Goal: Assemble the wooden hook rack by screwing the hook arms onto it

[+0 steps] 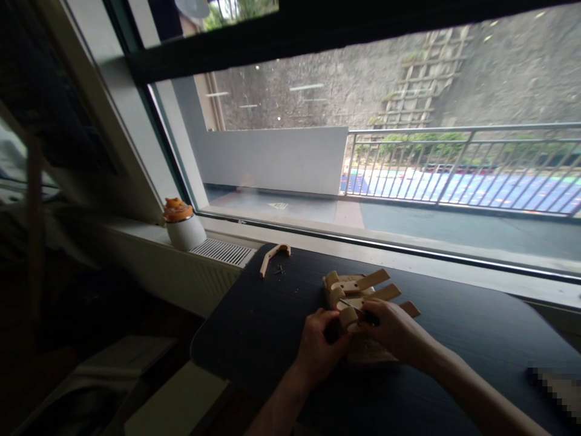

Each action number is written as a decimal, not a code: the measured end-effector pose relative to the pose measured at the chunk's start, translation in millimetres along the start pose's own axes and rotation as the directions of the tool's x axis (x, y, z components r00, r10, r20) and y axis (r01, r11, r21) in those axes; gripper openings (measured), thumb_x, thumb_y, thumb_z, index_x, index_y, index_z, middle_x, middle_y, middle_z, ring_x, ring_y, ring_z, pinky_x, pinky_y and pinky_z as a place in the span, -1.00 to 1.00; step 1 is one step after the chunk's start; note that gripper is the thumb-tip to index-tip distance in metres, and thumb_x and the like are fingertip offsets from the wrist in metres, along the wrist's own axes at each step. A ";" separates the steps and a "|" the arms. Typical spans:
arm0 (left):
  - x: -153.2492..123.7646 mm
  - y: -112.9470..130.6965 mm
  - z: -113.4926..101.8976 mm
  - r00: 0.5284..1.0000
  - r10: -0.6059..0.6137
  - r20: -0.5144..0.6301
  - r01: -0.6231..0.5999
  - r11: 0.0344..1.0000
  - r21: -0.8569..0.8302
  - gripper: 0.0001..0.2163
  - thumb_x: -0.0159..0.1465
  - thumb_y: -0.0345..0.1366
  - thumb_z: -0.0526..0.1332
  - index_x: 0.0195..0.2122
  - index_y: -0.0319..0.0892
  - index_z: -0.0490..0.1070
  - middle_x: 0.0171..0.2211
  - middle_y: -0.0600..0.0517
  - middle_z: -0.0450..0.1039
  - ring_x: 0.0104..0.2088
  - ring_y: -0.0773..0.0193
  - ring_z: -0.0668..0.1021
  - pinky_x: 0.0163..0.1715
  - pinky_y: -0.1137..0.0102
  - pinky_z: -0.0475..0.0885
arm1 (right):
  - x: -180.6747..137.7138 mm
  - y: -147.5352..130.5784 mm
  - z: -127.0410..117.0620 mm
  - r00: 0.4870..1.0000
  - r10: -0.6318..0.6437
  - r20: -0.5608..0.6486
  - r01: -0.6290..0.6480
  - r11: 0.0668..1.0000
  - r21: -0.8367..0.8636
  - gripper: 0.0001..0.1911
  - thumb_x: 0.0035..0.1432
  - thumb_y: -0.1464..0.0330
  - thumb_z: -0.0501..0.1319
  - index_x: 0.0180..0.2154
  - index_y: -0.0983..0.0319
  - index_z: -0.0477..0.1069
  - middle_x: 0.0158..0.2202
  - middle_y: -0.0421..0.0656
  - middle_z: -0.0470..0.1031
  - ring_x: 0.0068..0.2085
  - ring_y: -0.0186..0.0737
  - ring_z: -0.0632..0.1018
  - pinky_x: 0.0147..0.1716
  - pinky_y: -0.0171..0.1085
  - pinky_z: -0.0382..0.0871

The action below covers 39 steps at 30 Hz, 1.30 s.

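Observation:
On the dark table, a wooden board point(370, 354) carries several curved wooden hooks point(347, 287) fixed in a row, their straight ends pointing right. My left hand point(320, 342) is closed at the board's near-left side, fingers and thumb on the nearest wooden hook point(348, 318). In my right hand point(393, 327) is a screwdriver point(351, 305) with a thin metal shaft and a dark handle. Its shaft points left across the hooks; where the tip rests is too small to tell. Both hands partly hide the board and the nearest hook.
A loose curved wooden hook point(273, 255) lies near the table's far-left corner, beside small screws point(278, 270). A white jar with an orange lid point(185, 230) stands on the radiator point(222, 251). The window sill point(408, 257) borders the table point(254, 321). A pixelated patch covers something at right.

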<state>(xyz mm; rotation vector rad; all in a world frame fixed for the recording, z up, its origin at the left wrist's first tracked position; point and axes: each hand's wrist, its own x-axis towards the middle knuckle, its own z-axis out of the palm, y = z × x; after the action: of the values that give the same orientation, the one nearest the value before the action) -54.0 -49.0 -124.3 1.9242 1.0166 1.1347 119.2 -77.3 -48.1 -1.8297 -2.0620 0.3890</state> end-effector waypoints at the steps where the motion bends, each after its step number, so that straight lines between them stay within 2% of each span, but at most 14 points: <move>1: 0.0 0.1 -0.2 1.000 0.001 0.003 -0.001 1.000 0.000 -0.75 0.05 -0.27 0.33 -0.21 -0.12 0.48 -0.29 0.01 0.49 -0.26 0.18 0.52 -0.19 0.34 0.40 | 0.0 -0.2 0.4 1.000 0.002 0.003 -0.002 1.000 0.005 -0.84 0.03 0.34 0.12 -0.50 0.23 0.42 -0.45 -0.14 0.53 -0.42 -0.22 0.47 -0.44 -0.30 0.20; 7: 0.2 0.5 -1.0 1.000 0.011 0.024 -0.010 1.000 -0.007 -0.75 0.07 -0.25 0.31 -0.20 -0.11 0.48 -0.30 0.02 0.49 -0.27 0.20 0.51 -0.20 0.35 0.38 | -1.9 1.3 2.0 0.999 0.024 0.024 -0.028 0.990 0.136 -0.79 0.07 0.25 0.14 -0.35 0.22 0.47 -0.40 -0.17 0.55 -0.37 -0.19 0.50 -0.42 -0.31 0.24; 11: 0.6 1.9 -0.9 1.000 0.014 0.018 -0.013 1.000 -0.022 -0.76 0.08 -0.24 0.32 -0.20 -0.11 0.49 -0.29 0.03 0.50 -0.26 0.19 0.52 -0.20 0.35 0.39 | -3.4 -0.4 0.2 1.000 0.017 0.021 -0.020 0.991 0.136 -0.80 0.07 0.25 0.13 -0.37 0.22 0.46 -0.39 -0.16 0.55 -0.36 -0.18 0.50 -0.42 -0.30 0.23; 19: 0.1 2.7 -1.7 1.000 -0.008 0.017 0.008 1.000 -0.004 -0.76 0.08 -0.22 0.31 -0.20 -0.10 0.49 -0.27 0.01 0.51 -0.24 0.17 0.52 -0.17 0.33 0.39 | -2.6 -0.9 3.2 0.999 0.036 -0.010 -0.035 0.992 0.119 -0.73 0.03 0.23 0.14 -0.26 0.20 0.47 -0.39 -0.15 0.56 -0.37 -0.17 0.50 -0.42 -0.29 0.24; 28: 0.0 1.9 -1.2 1.000 -0.020 0.016 0.020 1.000 0.002 -0.75 0.06 -0.27 0.32 -0.21 -0.12 0.49 -0.28 0.01 0.50 -0.25 0.17 0.51 -0.19 0.34 0.39 | -1.7 7.1 3.7 1.000 0.021 0.013 -0.023 0.994 0.104 -0.73 0.11 0.20 0.10 -0.45 0.22 0.44 -0.51 -0.20 0.50 -0.46 -0.26 0.45 -0.50 -0.33 0.16; 39: -1.2 1.0 -1.1 1.000 -0.011 0.025 0.011 1.000 -0.001 -0.74 0.06 -0.28 0.32 -0.20 -0.13 0.48 -0.28 0.02 0.49 -0.26 0.20 0.50 -0.19 0.35 0.38 | -6.9 9.3 3.6 1.000 0.000 0.028 -0.004 0.989 0.146 -0.70 0.14 0.19 0.09 -0.38 0.23 0.49 -0.45 -0.17 0.55 -0.42 -0.22 0.48 -0.45 -0.29 0.19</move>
<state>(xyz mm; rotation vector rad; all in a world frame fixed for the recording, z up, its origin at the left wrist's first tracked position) -55.1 -50.3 -123.5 1.9252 1.0121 1.1017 126.6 -82.9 -55.9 -1.7493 -1.9932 0.5537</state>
